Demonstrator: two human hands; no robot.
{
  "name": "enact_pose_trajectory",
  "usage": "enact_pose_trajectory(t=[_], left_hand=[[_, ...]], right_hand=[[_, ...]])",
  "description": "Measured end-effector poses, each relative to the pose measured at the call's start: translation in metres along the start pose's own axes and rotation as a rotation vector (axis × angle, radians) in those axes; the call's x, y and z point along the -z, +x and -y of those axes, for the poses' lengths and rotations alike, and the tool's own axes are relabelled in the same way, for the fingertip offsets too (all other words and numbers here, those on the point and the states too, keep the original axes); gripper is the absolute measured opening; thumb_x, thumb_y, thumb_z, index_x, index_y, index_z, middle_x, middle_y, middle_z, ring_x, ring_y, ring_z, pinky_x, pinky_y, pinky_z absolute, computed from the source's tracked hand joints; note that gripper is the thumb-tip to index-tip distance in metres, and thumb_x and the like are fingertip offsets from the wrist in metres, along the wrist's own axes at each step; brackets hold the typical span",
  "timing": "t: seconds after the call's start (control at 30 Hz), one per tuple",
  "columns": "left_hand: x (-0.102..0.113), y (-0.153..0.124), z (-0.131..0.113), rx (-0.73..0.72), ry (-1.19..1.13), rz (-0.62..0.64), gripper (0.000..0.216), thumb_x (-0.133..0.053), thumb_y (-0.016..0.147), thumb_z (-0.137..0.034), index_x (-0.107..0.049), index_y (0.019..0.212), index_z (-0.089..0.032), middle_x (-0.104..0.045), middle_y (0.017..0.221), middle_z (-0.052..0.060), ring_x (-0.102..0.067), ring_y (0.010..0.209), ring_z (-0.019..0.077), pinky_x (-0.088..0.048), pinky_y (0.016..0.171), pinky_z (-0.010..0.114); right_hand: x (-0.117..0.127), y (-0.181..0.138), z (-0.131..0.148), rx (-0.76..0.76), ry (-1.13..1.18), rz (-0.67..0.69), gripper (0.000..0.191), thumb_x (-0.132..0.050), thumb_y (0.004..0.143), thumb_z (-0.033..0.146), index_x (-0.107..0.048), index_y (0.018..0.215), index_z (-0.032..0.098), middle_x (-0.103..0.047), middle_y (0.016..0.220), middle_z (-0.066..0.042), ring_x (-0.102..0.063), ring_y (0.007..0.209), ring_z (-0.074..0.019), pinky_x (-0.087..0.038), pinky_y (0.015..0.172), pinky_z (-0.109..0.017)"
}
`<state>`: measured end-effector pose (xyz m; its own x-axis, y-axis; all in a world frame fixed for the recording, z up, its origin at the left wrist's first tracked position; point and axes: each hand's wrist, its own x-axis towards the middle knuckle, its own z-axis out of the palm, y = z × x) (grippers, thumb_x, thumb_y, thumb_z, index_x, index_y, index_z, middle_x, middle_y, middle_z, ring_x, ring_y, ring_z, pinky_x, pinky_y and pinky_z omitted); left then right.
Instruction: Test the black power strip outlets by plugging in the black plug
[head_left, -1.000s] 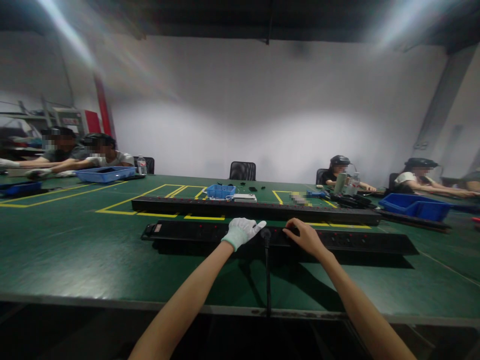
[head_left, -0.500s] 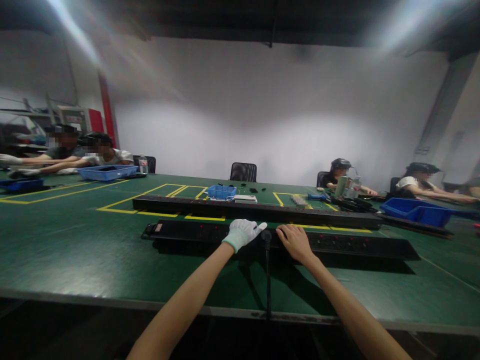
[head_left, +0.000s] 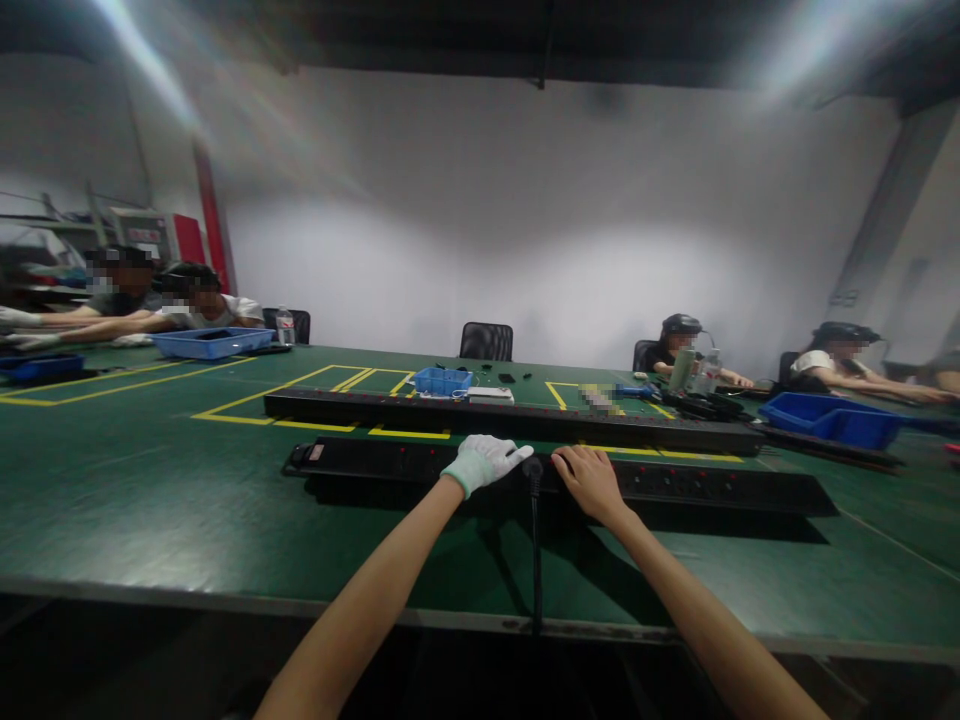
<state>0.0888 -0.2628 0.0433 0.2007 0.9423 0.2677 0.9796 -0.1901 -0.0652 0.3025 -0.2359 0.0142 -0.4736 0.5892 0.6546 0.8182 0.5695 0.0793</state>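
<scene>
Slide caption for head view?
Gloved left hand and bare right hand rest on a long black power strip, a black cable between them.

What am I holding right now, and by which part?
Nothing is clearly gripped. The gloved left hand and bare right hand rest on top of the near power strip, mid-length, either side of the black plug.

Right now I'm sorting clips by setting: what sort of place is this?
Probably a factory assembly workshop: a long green table marked with yellow tape lines, long black power strips laid along it, blue plastic bins, and seated workers around.
</scene>
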Motion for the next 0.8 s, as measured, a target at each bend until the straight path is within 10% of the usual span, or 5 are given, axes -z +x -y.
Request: enact_pose_trajectory(t=[0.8], left_hand=[[0.007, -0.004, 0.008, -0.238, 0.053, 0.041, 0.038, -0.024, 0.095, -0.041, -0.047, 0.126, -0.035, -0.061, 0.116, 0.003, -0.059, 0.099, 0.0222, -0.043, 0.077, 0.031]], right_hand=[[-0.001, -0.001, -0.002, -0.007, -0.001, 0.023, 0.031, -0.032, 0.096, 0.037, -0.061, 0.099, 0.025, -0.065, 0.095, -0.004, -0.056, 0.089, -0.018, -0.032, 0.08, -0.031]])
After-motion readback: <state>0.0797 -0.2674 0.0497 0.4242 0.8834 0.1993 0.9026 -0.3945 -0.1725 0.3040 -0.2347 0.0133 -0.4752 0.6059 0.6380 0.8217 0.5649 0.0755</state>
